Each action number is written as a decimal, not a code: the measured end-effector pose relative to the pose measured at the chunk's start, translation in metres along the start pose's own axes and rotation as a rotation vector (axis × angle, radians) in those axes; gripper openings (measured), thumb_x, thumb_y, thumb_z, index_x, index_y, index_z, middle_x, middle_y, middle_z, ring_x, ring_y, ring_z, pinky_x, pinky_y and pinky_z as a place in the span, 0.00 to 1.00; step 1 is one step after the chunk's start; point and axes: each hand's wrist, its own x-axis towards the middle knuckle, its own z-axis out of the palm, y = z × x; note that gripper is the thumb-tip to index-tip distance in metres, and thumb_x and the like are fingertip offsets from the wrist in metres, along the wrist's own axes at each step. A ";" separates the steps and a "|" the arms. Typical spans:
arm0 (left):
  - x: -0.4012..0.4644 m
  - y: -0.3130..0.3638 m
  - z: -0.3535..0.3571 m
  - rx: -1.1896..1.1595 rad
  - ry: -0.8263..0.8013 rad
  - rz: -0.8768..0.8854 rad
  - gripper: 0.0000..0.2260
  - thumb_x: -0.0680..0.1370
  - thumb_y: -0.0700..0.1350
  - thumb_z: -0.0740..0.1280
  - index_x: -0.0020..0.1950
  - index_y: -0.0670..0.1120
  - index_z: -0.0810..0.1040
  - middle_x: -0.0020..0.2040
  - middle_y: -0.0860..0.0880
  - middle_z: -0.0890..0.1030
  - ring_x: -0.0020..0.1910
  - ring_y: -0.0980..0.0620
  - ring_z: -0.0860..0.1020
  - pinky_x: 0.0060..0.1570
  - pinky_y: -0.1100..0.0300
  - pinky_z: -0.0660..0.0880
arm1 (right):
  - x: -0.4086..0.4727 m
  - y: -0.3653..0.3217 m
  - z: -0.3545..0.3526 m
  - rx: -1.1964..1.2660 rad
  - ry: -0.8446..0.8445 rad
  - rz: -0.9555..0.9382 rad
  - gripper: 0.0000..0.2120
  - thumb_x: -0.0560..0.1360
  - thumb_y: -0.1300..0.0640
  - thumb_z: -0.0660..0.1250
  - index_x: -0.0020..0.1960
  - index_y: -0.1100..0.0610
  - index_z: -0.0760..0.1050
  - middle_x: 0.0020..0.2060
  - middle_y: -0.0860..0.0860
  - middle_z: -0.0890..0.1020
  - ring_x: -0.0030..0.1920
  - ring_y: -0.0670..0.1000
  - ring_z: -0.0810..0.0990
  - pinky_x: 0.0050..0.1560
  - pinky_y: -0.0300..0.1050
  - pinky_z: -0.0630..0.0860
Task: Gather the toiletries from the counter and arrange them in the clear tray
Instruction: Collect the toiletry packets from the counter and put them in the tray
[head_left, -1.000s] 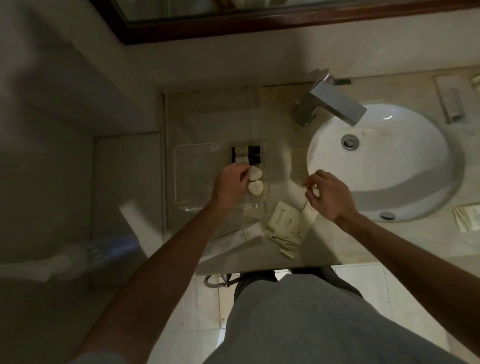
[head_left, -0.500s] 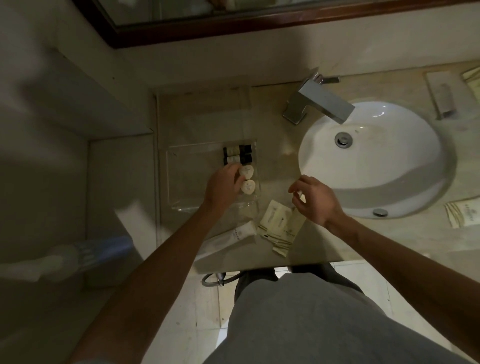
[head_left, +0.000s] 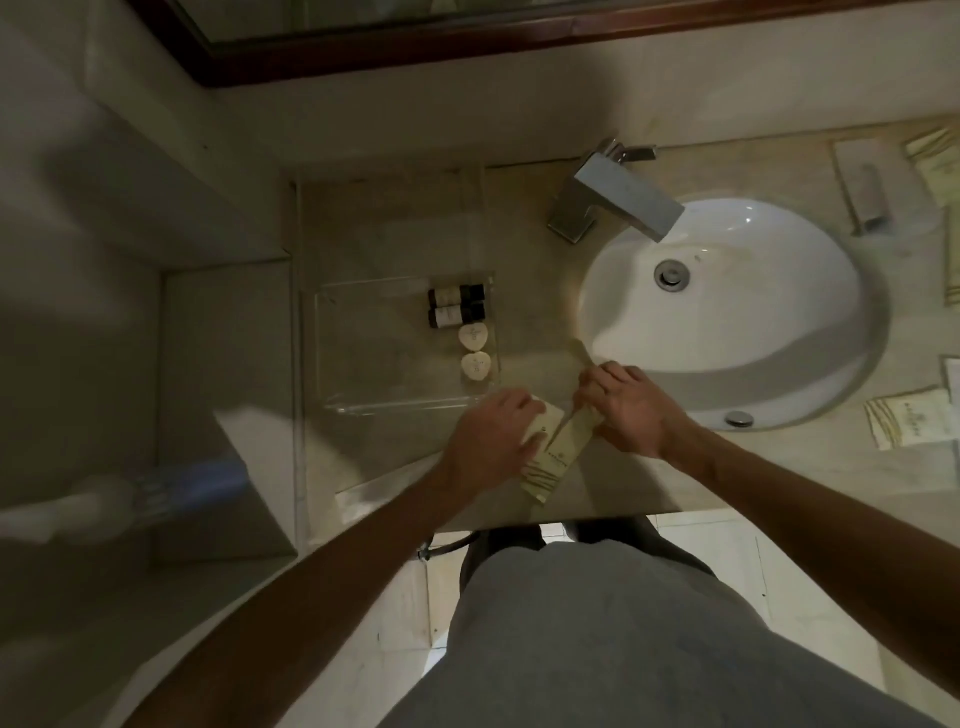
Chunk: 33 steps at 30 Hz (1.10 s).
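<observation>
The clear tray (head_left: 363, 364) sits on the counter left of the sink. Along its right side lie two small dark bottles (head_left: 456, 306) and two round cream soaps (head_left: 474, 353). Just below the tray's front right corner, cream paper packets (head_left: 553, 457) lie near the counter's front edge. My left hand (head_left: 491, 441) presses on their left side with fingers curled over them. On the right side of the packets rests my right hand (head_left: 631, 405), its fingers on a narrow packet. A white tube is partly visible under my left forearm (head_left: 363, 493).
A white sink (head_left: 753, 312) with a chrome faucet (head_left: 618, 200) fills the right of the counter. More cream packets (head_left: 909, 426) lie right of the sink, and a wrapped item (head_left: 867, 192) sits at the back right. A wall bounds the counter's left side.
My left hand left the soaps in the tray and came down onto the packets. My right hand dropped from hovering onto the same packets.
</observation>
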 end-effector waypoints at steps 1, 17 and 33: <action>0.003 0.013 0.009 0.018 -0.075 -0.009 0.15 0.75 0.53 0.67 0.58 0.46 0.76 0.53 0.46 0.78 0.50 0.47 0.76 0.46 0.52 0.76 | 0.001 0.001 -0.001 -0.002 0.010 0.002 0.20 0.65 0.52 0.77 0.54 0.51 0.76 0.54 0.52 0.78 0.53 0.57 0.75 0.52 0.53 0.71; -0.012 -0.103 -0.084 0.074 0.036 -0.335 0.18 0.77 0.37 0.62 0.66 0.47 0.73 0.55 0.43 0.78 0.49 0.43 0.77 0.50 0.47 0.76 | -0.001 -0.024 -0.046 0.776 0.167 0.250 0.14 0.78 0.50 0.68 0.63 0.52 0.75 0.50 0.47 0.78 0.47 0.44 0.78 0.46 0.41 0.75; -0.033 -0.160 -0.057 -0.076 -0.139 -0.354 0.08 0.80 0.39 0.62 0.56 0.43 0.78 0.53 0.43 0.75 0.51 0.44 0.74 0.50 0.49 0.73 | 0.010 -0.044 -0.022 0.531 0.128 0.293 0.08 0.77 0.57 0.67 0.56 0.51 0.80 0.44 0.46 0.80 0.43 0.50 0.80 0.42 0.45 0.75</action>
